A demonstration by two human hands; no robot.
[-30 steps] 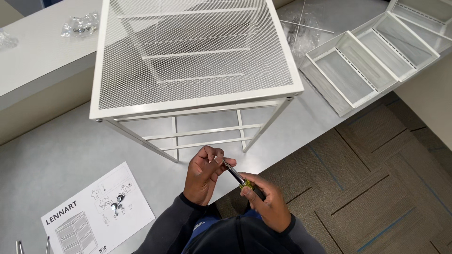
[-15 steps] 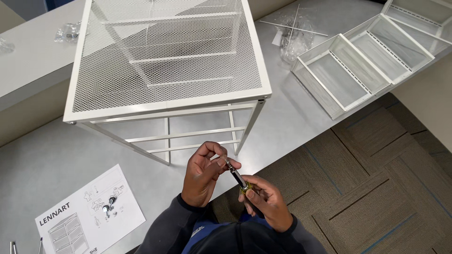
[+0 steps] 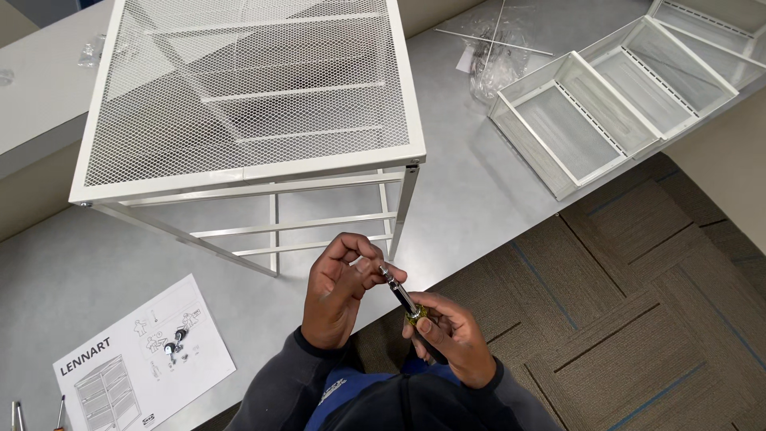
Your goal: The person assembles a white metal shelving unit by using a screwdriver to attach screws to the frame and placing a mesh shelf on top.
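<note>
Two hands met just over the edge of the grey tabletop (image 3: 495,199), close to the person's chest. The right hand (image 3: 447,339) was wrapped around the yellow-and-black handle of a screwdriver (image 3: 401,297), whose dark shaft slanted up and to the left. The left hand (image 3: 339,287) had its fingertips (image 3: 369,267) pinched together at the tip of that shaft, on something too small to make out. Just beyond the hands stood a white metal frame (image 3: 255,172) with a mesh top, its nearest leg coming down right beside the left hand's knuckles and thin rails running across between its legs. To the left, near the tabletop's front edge, lay an instruction sheet (image 3: 144,359) with line drawings, and two slim tools (image 3: 17,415) showed at the very corner of the view. Well off to the right, three white mesh drawers (image 3: 630,88) lay side by side, with a crumpled clear plastic bag (image 3: 495,60) and a few thin white rods just beside them. Brown and grey carpet tiles (image 3: 638,303) covered the floor below.
</note>
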